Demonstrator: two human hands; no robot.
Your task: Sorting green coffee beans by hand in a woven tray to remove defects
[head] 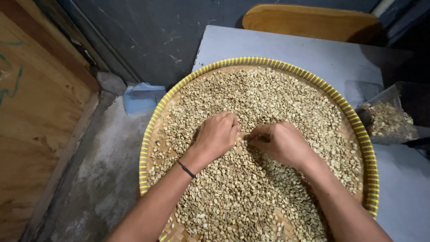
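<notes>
your left hand [217, 134] and right hand [280, 142] both rest palm down in the middle of the round woven tray [148, 148], on the bed of pale green beans [251, 197] that covers nearly all of it. the left hand's fingers are curled loosely into the heap, not closed on anything i can make out; the right hand's fingertips are pinched together over the beans just beside the left, but whether a bean sits between them is hidden, so i cannot tell. a thin dark band [186, 169] circles your left wrist. it looks like you are mid-sort, raking through the centre of the pile and picking out single beans; the next move, as i judge it, calls for a fine fingertip pinch and a light sweep that keeps the beans inside the yellow rim. the tray lies on a pale grey surface [277, 45] and overhangs its left edge above the concrete floor [103, 179]. at the right edge of the surface stands a clear plastic container [389, 118] with a smaller lot of beans in it, plain and without any label i can see. a folded pale blue bag [142, 97] lies on the floor by the dark wall, a wooden board [40, 112] stands at the left, and a wooden seat [309, 21] sits beyond the far edge.
</notes>
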